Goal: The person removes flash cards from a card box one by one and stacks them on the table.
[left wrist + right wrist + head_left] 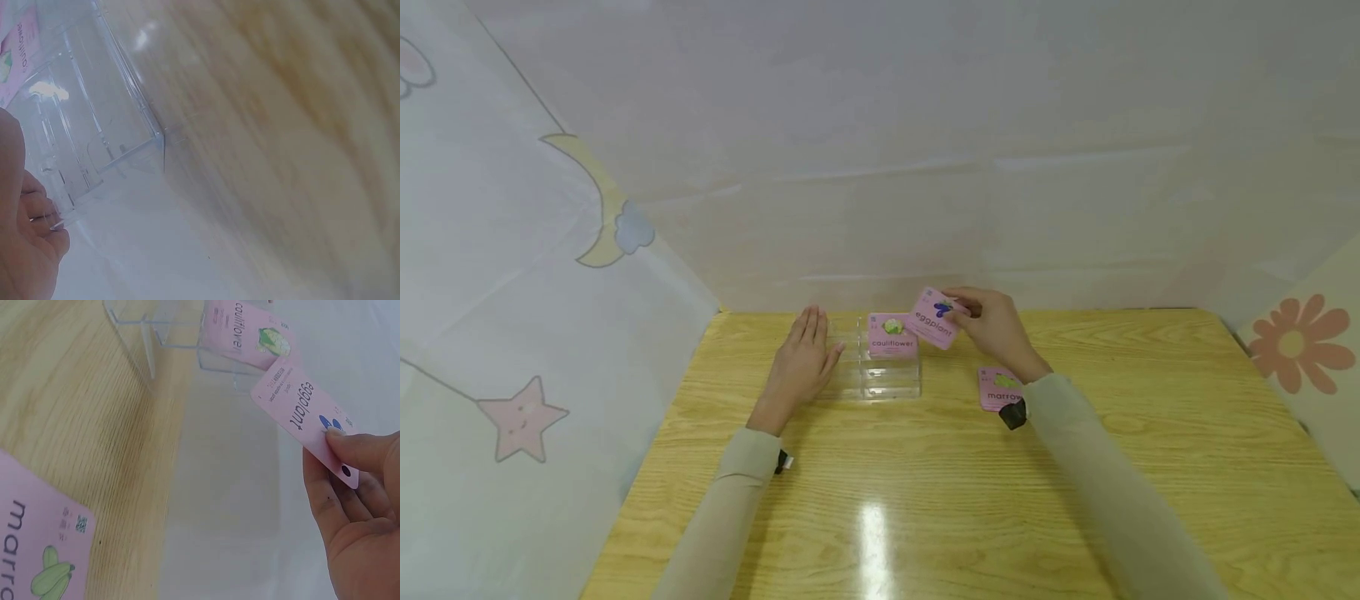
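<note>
On the pale wall (880,167) at left — yellow moon (606,187) with blue cloud (635,227), pink star (522,419) lower down. Far right — reddish flower (1300,343). Below, wood-grained table (940,483) with bright glare (874,546).

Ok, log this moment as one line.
left hand: touching rack | right hand: pinches eggplant card | cauliflower card: in rack | marrow card: on table

Eggplant card (305,419) partly hidden by right thumb (359,449); tabletop (300,81) blurred in left wrist view
</note>
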Demonstrator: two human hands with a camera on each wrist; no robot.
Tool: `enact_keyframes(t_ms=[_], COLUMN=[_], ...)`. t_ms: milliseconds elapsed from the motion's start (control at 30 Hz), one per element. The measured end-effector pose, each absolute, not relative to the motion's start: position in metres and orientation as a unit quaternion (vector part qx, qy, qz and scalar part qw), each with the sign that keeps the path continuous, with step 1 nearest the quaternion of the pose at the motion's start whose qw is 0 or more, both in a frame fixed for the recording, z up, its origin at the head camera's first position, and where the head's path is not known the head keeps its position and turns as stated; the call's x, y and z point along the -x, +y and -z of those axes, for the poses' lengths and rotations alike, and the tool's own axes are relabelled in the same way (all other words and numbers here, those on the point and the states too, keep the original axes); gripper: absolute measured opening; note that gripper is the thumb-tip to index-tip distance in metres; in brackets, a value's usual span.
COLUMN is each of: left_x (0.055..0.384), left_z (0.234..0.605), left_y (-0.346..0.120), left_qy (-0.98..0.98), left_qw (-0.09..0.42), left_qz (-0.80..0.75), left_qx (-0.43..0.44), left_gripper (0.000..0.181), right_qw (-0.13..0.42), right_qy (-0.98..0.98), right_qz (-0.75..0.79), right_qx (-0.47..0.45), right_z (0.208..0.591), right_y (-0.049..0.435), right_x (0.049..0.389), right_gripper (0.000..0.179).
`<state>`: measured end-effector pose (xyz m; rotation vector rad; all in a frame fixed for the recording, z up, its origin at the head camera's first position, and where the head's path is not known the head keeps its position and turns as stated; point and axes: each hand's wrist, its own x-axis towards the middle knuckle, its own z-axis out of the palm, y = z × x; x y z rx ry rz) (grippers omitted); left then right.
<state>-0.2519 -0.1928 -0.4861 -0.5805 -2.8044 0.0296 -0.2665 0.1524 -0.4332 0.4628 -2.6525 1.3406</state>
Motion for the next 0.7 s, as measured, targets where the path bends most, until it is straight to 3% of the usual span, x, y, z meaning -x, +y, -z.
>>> enact_keyframes(t_ms=[233,700], left_x=[0.251,0.25], left_z=[0.485,0.484], left_y=[-0.193,-0.193], left_qy=[-0.968,-0.968], left_qw=[0.145,0.144], left_qz=[-0.015,-0.018], left_qx=[0.203,0.203], left_gripper=[0.073,0.073], right_qw=[0.075,0.027], right_qy=[-0.882,-0.891], right_qz=[-0.435,-0.426], right_qx=[-0.163,-0.157], right_z=[0.436,0.44], right_y=[0.164,0.185], right_x=[0.264,0.256], right_gripper=[0.04,0.039])
